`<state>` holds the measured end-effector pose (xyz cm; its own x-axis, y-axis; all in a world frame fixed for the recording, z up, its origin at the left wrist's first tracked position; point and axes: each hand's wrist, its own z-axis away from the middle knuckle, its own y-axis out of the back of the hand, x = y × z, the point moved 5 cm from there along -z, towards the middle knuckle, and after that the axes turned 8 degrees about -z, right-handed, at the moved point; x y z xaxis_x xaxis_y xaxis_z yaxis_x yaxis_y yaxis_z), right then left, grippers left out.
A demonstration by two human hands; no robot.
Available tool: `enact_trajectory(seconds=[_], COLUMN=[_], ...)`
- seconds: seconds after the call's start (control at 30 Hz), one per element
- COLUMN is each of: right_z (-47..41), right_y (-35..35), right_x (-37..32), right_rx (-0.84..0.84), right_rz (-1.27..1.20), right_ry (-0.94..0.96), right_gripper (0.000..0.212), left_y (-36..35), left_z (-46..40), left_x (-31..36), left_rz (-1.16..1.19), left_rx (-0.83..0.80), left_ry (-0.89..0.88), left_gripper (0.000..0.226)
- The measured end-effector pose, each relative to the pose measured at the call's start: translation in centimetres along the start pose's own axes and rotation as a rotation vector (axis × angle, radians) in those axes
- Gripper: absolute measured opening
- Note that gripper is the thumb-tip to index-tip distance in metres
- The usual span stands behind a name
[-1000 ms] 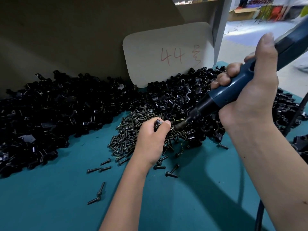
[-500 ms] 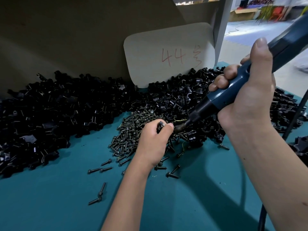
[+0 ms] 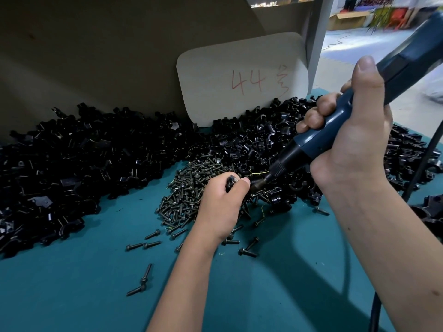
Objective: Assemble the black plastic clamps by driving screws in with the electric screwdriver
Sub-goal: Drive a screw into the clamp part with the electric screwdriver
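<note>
Both hands are busy: the left hand (image 3: 221, 200) pinches a clamp (image 3: 231, 182) steady over the screws (image 3: 189, 188). Gripped in the right hand (image 3: 347, 140), the electric screwdriver (image 3: 335, 130) slants so its bit meets the clamp.

Left hand (image 3: 221, 200) low, fingers curled, pinching black clamp (image 3: 230, 181). Right hand (image 3: 352, 144) raised, fist wrapped round electric screwdriver (image 3: 335, 130), thumb extended upward.
</note>
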<state>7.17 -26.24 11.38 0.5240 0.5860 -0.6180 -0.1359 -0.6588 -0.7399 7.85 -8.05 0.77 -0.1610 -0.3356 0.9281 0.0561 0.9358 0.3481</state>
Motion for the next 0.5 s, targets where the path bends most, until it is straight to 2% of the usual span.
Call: enact_trajectory(seconds=[0.5], right_z=[0.15], right_y=[-0.26], right_x=[0.12], right_rx=[-0.036], right_rz=[0.004], right_ry=[0.017], right_gripper=[0.034], left_y=[-0.14], left_z=[-0.09], left_x=[-0.30], left_rz=[-0.008], left_rx=[-0.003], left_ry=[0.016], left_gripper=[0.030])
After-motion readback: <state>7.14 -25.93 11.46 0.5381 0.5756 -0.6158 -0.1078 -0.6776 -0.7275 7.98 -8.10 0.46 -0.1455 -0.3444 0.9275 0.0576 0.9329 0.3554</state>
